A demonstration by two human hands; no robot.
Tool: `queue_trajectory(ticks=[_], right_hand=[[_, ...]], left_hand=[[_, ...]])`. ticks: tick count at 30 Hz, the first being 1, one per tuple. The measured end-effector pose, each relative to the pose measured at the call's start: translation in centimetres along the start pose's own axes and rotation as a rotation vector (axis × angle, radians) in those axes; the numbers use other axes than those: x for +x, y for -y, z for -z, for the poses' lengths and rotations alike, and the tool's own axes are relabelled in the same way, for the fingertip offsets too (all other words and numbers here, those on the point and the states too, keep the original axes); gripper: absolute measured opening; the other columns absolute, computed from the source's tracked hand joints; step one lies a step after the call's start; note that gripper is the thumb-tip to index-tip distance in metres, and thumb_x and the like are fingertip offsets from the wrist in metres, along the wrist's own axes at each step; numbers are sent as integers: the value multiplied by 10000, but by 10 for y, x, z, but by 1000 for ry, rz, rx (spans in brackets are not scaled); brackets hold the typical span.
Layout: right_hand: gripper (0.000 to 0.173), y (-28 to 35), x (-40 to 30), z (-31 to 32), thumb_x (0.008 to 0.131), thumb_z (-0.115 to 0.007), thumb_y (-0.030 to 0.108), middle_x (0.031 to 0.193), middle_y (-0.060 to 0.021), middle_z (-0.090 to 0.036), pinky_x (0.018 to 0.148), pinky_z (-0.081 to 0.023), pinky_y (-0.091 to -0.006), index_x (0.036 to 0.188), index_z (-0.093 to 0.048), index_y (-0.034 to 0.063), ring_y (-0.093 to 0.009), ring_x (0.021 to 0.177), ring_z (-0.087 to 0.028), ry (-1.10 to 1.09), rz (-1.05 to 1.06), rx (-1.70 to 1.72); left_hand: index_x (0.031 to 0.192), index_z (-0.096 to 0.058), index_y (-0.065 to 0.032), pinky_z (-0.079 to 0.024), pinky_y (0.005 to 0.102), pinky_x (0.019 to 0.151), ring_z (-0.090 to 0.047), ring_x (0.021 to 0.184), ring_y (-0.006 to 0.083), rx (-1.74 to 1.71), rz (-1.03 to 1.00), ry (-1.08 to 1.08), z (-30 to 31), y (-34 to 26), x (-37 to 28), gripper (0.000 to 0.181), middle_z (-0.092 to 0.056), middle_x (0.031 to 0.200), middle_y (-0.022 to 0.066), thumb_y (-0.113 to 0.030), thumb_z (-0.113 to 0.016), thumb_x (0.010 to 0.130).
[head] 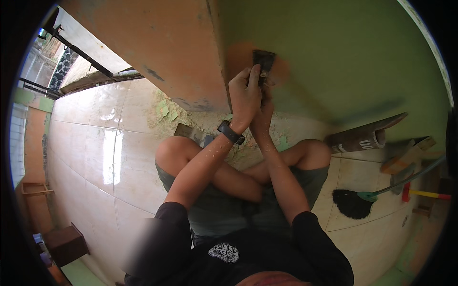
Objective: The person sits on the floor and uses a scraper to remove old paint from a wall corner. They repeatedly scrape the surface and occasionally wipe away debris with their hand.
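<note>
I hold a dark flat-bladed scraper [264,59] against the painted wall, over a bare orange patch [239,59] in the green paint [322,53]. My left hand [247,84], with a black watch [230,132] on its wrist, is closed at the scraper, its thumb laid along the tool. My right hand [265,102] is wrapped around the handle just below and partly behind the left one, so most of the handle is hidden. Pale specks cling to both forearms. The wall corner with the orange face [171,46] runs just left of my hands.
Paint flakes [162,109] and dust litter the floor along the wall. A flat greyish piece [189,132] lies by my left knee. To my right are a brown cut pipe [354,140], a cardboard box [408,157], a black-bristled broom [352,203] and a red-headed tool [406,192].
</note>
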State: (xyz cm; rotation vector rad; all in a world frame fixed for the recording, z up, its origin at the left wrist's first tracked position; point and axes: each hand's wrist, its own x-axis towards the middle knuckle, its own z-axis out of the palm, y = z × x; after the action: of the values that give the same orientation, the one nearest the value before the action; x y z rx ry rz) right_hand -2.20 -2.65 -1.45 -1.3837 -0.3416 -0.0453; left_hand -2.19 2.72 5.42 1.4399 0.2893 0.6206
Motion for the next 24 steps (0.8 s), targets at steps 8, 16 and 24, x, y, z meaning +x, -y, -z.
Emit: queue_trajectory(ticks=[8,16,24], right_hand=[[435,-10,1,0,999,-498,219,1261,-156,-601,972,-426,-304,1364,-466,-15,-184,1174,-560,-2,1,-16],[435,42,31,5,1006,-471,203,1240,-185,-607,960,-433,-316,1382,-452,-13,-210,1148,-591,66,-8,-101],[358,10,20,11,978,-518,123,1219,-140,-595,986,-403,-284,1319,-504,13,-148,1165,-533,-52,80,72]], left_hand=[[847,-644,73,-463,257,548,-616,595,97,-28,-7,9,0,5,2,312,-681,669,107,-171,-535,1007],[784,-635,77,-415,273,520,-546,569,87,-62,-155,-4,-4,-9,24,324,-636,626,79,-172,-575,983],[832,-649,59,-390,238,506,-513,565,50,-54,-50,22,-21,-22,6,345,-641,658,56,-218,-548,1012]])
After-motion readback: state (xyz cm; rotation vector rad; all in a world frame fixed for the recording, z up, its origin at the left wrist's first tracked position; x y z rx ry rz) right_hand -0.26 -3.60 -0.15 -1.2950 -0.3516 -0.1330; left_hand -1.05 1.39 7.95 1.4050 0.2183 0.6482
